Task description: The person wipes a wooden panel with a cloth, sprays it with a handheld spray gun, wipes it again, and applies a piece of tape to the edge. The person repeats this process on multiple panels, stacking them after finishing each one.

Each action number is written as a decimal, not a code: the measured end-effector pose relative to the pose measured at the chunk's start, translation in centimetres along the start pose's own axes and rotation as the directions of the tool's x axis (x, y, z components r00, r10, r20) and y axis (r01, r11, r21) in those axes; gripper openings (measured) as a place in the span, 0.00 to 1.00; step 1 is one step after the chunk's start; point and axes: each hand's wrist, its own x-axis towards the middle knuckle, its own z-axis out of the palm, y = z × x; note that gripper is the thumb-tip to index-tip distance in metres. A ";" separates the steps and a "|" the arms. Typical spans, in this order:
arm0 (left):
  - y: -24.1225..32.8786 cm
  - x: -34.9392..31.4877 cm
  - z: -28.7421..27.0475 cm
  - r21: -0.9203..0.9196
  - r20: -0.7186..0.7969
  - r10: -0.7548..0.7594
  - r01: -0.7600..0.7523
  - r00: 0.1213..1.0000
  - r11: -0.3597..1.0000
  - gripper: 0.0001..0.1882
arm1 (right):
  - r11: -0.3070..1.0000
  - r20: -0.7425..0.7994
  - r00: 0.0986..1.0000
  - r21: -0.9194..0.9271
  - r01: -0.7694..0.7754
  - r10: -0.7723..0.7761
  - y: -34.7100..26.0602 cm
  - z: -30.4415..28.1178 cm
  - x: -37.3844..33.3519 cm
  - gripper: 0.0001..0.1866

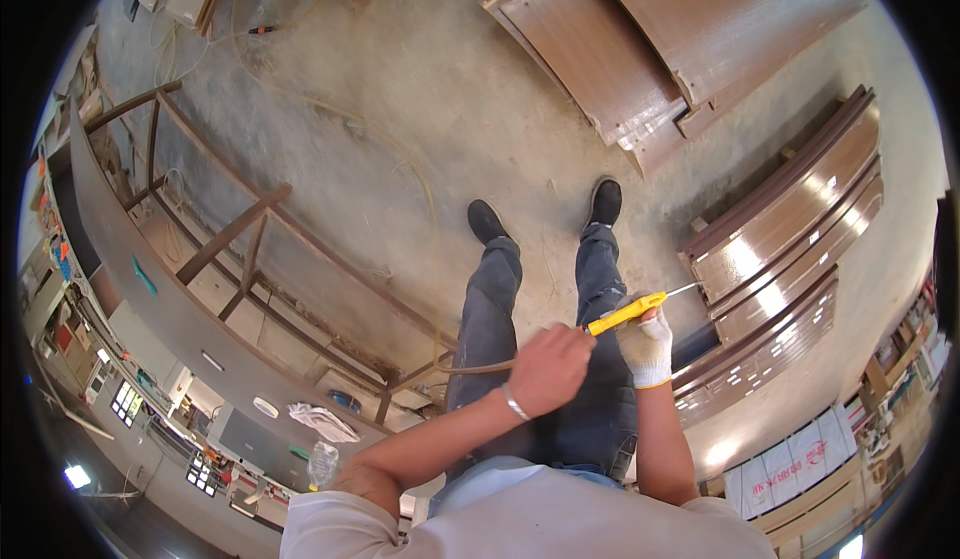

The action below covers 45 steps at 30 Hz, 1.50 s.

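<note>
A yellow air blow gun [622,315] with a thin metal nozzle lies across my lap area, its tip pointing right. My right hand [646,347], in a white knit glove, is closed around the gun's body. My bare left hand [552,367], with a band at the wrist, is closed around the rear end where the hose joins the gun. From that fist the yellowish air hose [475,368] runs left, then up across the floor. The fingers of my left hand partly hide the joint.
Brown panels [770,229] stand stacked at the right, close to the nozzle. Larger brown panels [600,49] lie at the upper right. A long brown frame [205,249] is at the left, with a plastic bottle [322,464] and a cloth [322,421] below it.
</note>
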 end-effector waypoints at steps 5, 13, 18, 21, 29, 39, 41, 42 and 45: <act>0.6 -1.3 1.9 -0.255 0.434 -0.502 0.636 0.748 0.728 0.21 | 0.994 0.100 0.995 0.101 -0.038 0.028 -4.7 -1.3 1.5 0.21; 9.3 1.5 8.0 -0.070 0.202 -0.574 0.597 0.793 0.799 0.17 | 0.897 -0.127 0.986 -0.439 0.045 -0.112 -10.7 -0.6 1.5 0.38; 12.9 6.1 10.4 0.173 0.106 -0.586 0.565 0.803 0.807 0.15 | 0.872 -0.350 0.935 -0.443 -0.209 0.047 -11.9 2.1 5.1 0.19; 13.4 8.3 10.3 0.196 0.176 -0.606 0.576 0.776 0.794 0.13 | 0.925 -0.392 0.916 -0.312 -0.219 0.085 -14.2 2.9 8.3 0.13; 9.1 11.2 7.1 0.140 0.314 -0.610 0.600 0.728 0.788 0.14 | 0.899 -0.530 0.847 -0.350 -0.262 0.041 -20.2 5.6 17.4 0.09; 1.8 14.1 0.8 -0.074 0.230 -0.610 0.639 0.758 0.766 0.18 | 0.684 -0.467 0.883 -0.661 -0.308 -0.054 -23.4 13.8 28.7 0.17; 0.5 14.9 -0.4 -0.164 0.200 -0.595 0.626 0.778 0.763 0.17 | 0.601 -0.490 0.841 -0.751 -0.274 -0.229 -29.5 15.1 32.2 0.22; -0.1 15.4 -1.0 -0.188 0.179 -0.577 0.603 0.797 0.775 0.17 | 0.516 -0.483 0.799 -0.816 -0.262 -0.358 -33.5 15.5 33.6 0.24; -1.7 16.7 -2.4 -0.244 0.115 -0.578 0.587 0.808 0.772 0.16 | 0.594 -0.457 0.732 -0.799 -0.088 -0.506 -45.6 16.8 37.1 0.23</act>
